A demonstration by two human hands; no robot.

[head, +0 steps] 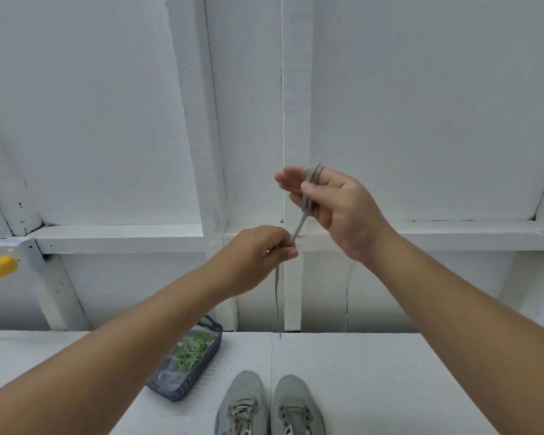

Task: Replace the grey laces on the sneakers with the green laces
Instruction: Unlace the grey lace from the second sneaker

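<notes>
Green laces (191,353) bagged inside grey basket (186,392).

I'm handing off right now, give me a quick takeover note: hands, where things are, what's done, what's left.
Right hand: grey lace wound round its fingers.
Left hand: pinches the same lace lower down; the tail hangs toward the table.
Right sneaker: unlaced. Left sneaker: still has its grey lace.
Green laces: bagged in the basket, left of the sneakers.
Left: set the coil down, unlace the left sneaker, lace both green.
</notes>
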